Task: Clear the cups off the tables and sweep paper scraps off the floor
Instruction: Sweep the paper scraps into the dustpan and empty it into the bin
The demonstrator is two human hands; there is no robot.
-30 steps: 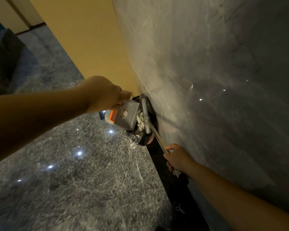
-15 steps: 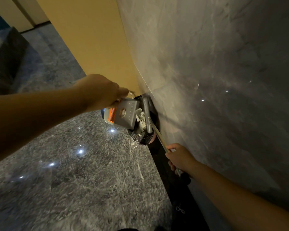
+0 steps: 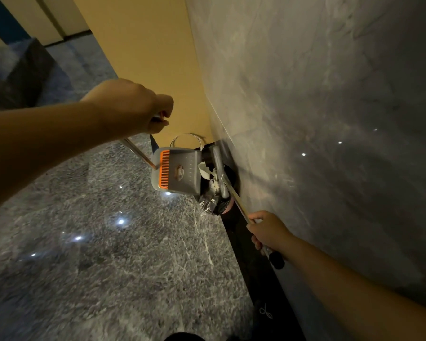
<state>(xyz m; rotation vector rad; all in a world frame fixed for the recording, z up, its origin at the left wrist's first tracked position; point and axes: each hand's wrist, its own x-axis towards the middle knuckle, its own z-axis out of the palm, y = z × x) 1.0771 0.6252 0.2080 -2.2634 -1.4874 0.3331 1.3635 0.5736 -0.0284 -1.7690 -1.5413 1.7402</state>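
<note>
Against the marble wall (image 3: 305, 94), a bag-lined bin (image 3: 213, 205) apparently holds paper scraps (image 3: 207, 169); left grip (image 3: 133, 107) clenches the dustpan handle (image 3: 139, 151), right grip (image 3: 268, 230) the broom handle (image 3: 239, 203).

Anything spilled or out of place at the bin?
Nothing stands out. The dustpan is tipped over the trash bin, paper scraps sit at its mouth, and no scraps show on the floor nearby.

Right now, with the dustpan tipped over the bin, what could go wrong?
1. The paper scraps sit right at the bin rim, so some may slide past it onto the floor.
2. The broom head lies across the bin mouth and may block the scraps or flick them out.
3. The left hand holds the dustpan by its long handle, so the pan may wobble and knock the bin.
</note>
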